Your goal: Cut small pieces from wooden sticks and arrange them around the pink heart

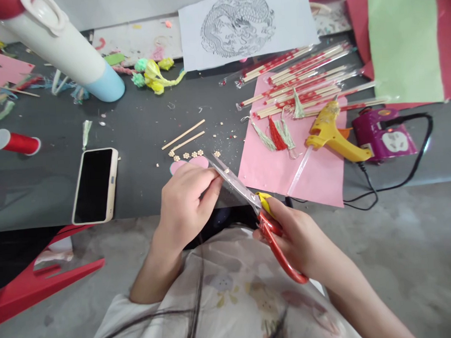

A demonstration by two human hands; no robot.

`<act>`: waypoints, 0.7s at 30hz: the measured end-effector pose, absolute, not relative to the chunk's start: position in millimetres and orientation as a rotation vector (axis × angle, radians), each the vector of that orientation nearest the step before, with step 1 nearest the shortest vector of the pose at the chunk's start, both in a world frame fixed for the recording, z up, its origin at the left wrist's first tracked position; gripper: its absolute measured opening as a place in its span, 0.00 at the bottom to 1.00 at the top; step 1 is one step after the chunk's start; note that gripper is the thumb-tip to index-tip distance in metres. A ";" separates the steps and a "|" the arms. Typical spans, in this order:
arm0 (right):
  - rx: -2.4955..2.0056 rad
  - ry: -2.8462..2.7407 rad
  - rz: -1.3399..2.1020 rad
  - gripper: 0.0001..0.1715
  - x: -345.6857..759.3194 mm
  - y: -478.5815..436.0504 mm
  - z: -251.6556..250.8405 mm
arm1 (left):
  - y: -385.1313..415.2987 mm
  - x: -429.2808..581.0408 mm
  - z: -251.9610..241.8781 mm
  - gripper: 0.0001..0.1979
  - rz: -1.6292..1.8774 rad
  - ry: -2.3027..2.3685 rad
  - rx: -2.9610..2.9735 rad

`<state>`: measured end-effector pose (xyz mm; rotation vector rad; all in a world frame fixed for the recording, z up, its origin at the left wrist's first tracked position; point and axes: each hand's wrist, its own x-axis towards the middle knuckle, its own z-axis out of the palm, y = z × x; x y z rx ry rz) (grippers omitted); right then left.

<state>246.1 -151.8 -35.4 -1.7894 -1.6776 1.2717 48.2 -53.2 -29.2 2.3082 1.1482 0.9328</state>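
Red-handled scissors with a yellow part near the pivot are gripped in my right hand, blades pointing up and left. My left hand is closed in a pinch right beside the blades; what it pinches is mostly hidden. A small pale chip shows at the blades. Just beyond my left hand lie small flower-shaped beige pieces and a pink rounded paper shape, partly covered by the hand. Two thin wooden sticks rest behind them.
A phone, a red thread spool and a bottle stand left. Right are pink paper, tassels, wrapped chopsticks, a yellow glue gun and a corded purple power socket. A dragon drawing lies behind.
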 end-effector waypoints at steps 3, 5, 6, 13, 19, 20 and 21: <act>-1.822 -1.662 1.282 0.19 244.8 -150.6 -35.5 | -52.1 50.3 -30.2 0.09 0.971 1.150 2.341; -1.829 -1.646 1.305 0.17 244.0 -150.4 -35.2 | -51.6 51.7 -30.5 0.10 0.992 1.146 2.355; -1.825 -1.635 1.318 0.16 243.4 -150.3 -35.0 | -51.4 52.4 -30.4 0.10 0.996 1.144 2.355; -1.726 -1.621 1.381 0.14 238.5 -149.3 -33.5 | -50.6 55.8 -28.9 0.12 1.009 1.132 2.335; -1.624 -1.645 1.409 0.13 241.2 -151.8 -30.6 | -49.7 55.0 -29.5 0.12 0.987 1.099 2.303; -1.607 -1.639 1.430 0.14 241.6 -151.9 -30.2 | -49.7 54.9 -29.5 0.12 0.985 1.086 2.291; -1.595 -1.635 1.446 0.14 241.9 -151.9 -29.9 | -49.8 54.8 -29.5 0.12 0.983 1.078 2.282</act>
